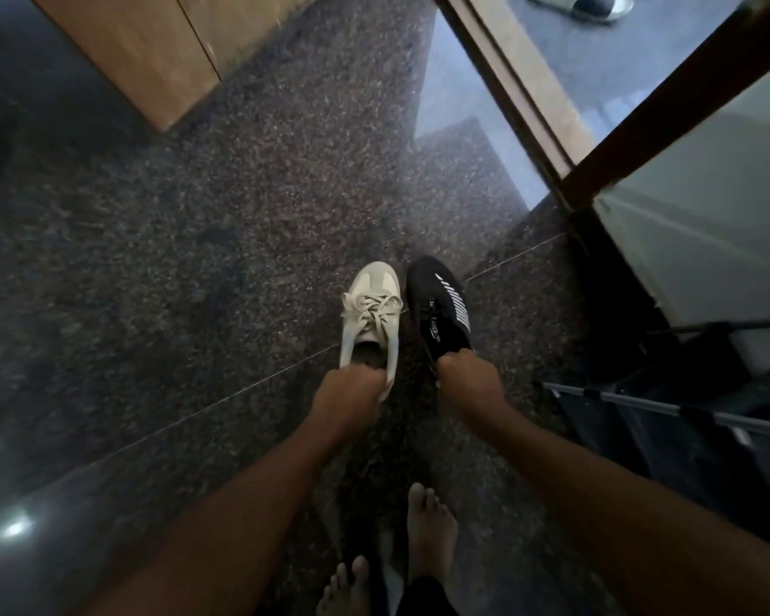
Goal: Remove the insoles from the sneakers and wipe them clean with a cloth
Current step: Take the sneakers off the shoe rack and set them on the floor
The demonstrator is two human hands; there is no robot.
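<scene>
Over the granite floor (196,224), we are standing barefoot.
Left hand (351,388) is gripping the cream sneaker (370,311) at its heel, right hand (468,376) the black sneaker (440,304).

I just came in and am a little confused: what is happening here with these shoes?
A barefoot person stands on a dark speckled floor, holding one sneaker in each hand by its heel. The left hand grips the beige sneaker, and the right hand grips the black sneaker. No insole is out yet, and no cloth is in view.
</scene>
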